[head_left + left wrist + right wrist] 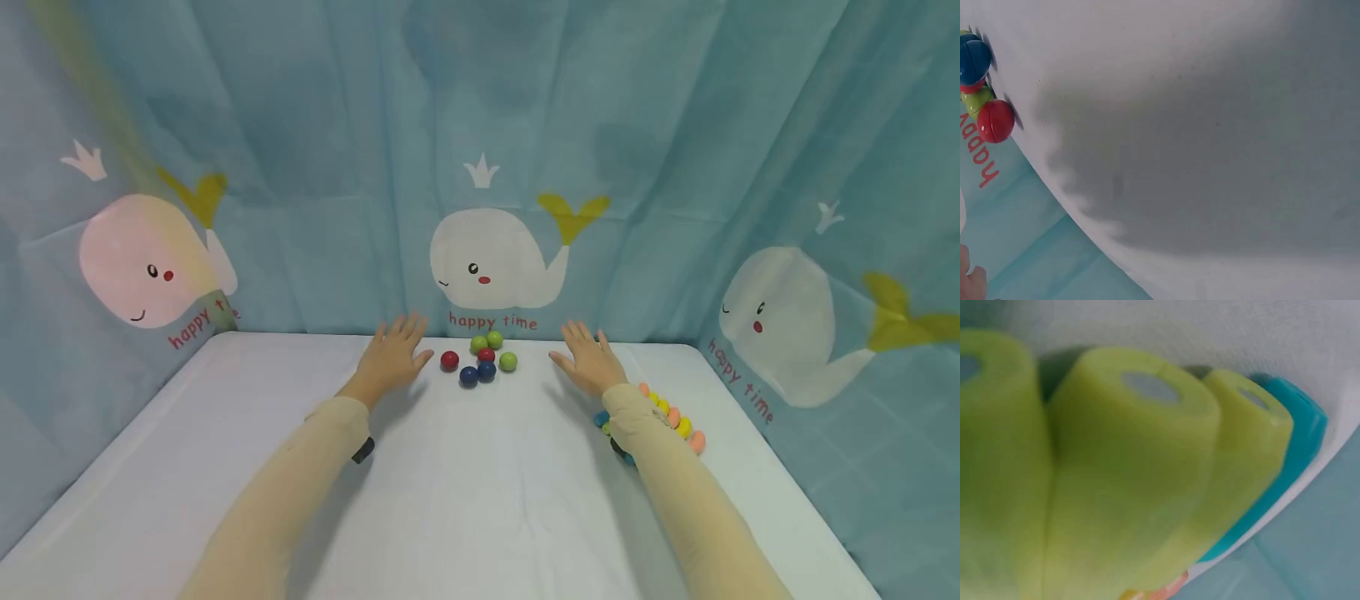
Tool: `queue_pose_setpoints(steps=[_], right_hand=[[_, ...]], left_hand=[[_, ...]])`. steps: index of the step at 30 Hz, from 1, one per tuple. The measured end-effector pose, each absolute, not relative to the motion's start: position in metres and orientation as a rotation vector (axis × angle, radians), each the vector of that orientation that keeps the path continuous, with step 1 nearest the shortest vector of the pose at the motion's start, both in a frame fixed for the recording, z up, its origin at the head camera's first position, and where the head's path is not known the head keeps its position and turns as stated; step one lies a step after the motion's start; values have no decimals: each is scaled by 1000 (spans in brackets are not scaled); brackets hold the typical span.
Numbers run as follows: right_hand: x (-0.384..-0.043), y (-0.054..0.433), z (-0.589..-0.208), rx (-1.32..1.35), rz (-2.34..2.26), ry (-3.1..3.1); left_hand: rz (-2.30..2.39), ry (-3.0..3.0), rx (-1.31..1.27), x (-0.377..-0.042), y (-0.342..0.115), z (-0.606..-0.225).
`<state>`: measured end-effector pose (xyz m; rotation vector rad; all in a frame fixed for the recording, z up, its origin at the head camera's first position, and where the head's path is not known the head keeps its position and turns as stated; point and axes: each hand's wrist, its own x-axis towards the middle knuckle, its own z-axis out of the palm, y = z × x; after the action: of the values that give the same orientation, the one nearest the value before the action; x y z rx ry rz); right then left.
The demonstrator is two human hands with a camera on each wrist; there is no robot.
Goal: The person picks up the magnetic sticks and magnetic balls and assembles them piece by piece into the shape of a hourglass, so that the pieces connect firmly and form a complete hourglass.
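Observation:
My left hand (390,360) is held above the table left of a cluster of small shiny balls, its fingers straight and spread, holding nothing. Its fingertips peek into the lower left corner of the left wrist view. The cluster has a red ball (449,361), a dark blue ball (468,377), a green ball (508,361) and several more. To their right my right hand (591,362) is also stretched out flat with nothing in it. Under the right forearm lie yellow-green tapered pieces (1135,444) with grey round insets, and a teal piece (1300,419); the sleeve partly hides them.
Yellow pieces (684,427) and orange pieces (698,442) form a row right of the right forearm. A blue curtain (315,167) with printed whales hangs along the back and sides of the white table (465,500).

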<state>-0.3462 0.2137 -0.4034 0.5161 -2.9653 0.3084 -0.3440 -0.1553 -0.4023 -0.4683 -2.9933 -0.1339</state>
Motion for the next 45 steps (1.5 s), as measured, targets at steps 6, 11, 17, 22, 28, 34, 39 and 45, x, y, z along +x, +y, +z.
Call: queue_pose_setpoints(steps=[6,11,17,22,28,34,39,45], right_hand=[[-342,209,-402,546,305,-2973],[-340,201,-400,584,316,-2990],[-337,199,-402,600,322,-2978],[-336,196,-404,641,313,-2979],[-332,194,-408,712,269,-2947],[-328,193,-408,766,286,-2908],[-323,193,-408,803,267,-2901],[-315,192,-410,862,264,-2931]], left_hand=[[-151,-3000,-492,-334,-155,-401],[-165,-3021,-507,-332,-159,-403],[-211,-3012,-546,-328,-160,-406],[-202,-3003,-567,-324,-164,-409],[-207,-2997,-620,-318,-164,-411],[-191,-3025,-646,-318,-157,-415],[-192,-3040,-687,-316,-150,-418],[-482,-3070,-722,-311,-142,-419]])
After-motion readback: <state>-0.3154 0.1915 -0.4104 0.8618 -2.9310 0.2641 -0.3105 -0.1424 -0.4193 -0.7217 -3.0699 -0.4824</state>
